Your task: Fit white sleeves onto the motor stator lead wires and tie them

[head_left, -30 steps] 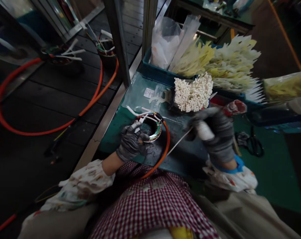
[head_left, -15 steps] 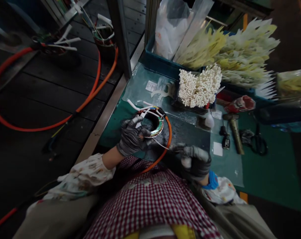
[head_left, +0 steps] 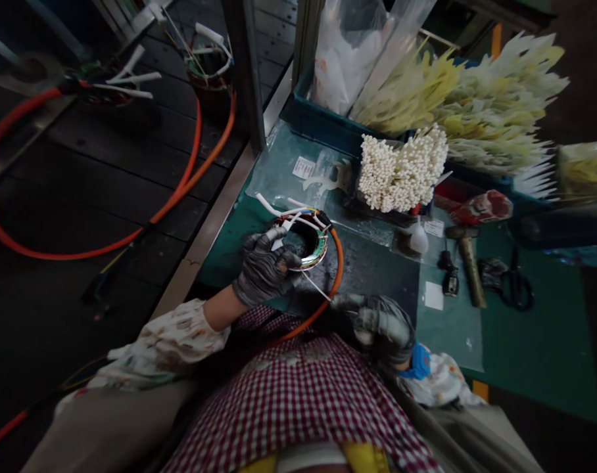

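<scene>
My left hand [head_left: 269, 268], in a dark grey glove, grips the near left side of a ring-shaped motor stator [head_left: 320, 252] with copper windings. White sleeved leads [head_left: 271, 207] stick out at its far left, and an orange cable [head_left: 340, 263] leaves it on the right and curves back toward my lap. A thin white cord [head_left: 316, 286] runs from the stator's near edge to my right hand [head_left: 377, 322], whose gloved fingers are closed on its end. Whether that hand also holds a small tool is too dark to tell.
Beyond the stator stands a bundle of white-tipped sticks [head_left: 402, 169], with a blue bin [head_left: 323, 131] of pale yellow strips behind it. A hammer [head_left: 471, 266] and black scissors [head_left: 517, 289] lie right. More stators with orange cables [head_left: 190, 180] are at the left.
My right hand has shifted slightly left and down, its fingers still on the cord. My left hand and the stator stay nearly the same; the whole view has moved a little.
</scene>
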`<control>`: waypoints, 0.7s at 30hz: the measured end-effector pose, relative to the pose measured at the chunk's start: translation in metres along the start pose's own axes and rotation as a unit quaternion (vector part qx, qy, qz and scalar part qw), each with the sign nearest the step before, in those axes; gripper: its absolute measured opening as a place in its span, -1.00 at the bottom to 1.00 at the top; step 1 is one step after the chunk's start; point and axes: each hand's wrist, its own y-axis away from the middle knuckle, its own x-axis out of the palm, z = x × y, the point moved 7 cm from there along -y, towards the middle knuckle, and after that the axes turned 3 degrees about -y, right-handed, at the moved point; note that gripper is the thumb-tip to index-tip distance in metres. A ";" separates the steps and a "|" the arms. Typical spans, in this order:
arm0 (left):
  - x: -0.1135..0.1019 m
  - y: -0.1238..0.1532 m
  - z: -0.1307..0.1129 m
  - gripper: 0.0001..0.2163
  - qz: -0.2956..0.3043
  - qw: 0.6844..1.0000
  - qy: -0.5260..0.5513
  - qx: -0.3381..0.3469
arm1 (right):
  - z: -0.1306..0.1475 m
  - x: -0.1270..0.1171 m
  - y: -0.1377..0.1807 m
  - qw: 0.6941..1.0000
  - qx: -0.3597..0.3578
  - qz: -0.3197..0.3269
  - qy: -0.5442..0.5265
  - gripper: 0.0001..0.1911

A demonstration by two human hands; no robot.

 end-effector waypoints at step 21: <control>-0.008 -0.010 0.005 -0.83 -0.022 0.996 0.066 0.053 | 0.016 0.008 -0.097 0.887 -0.227 -0.111 0.387 -0.69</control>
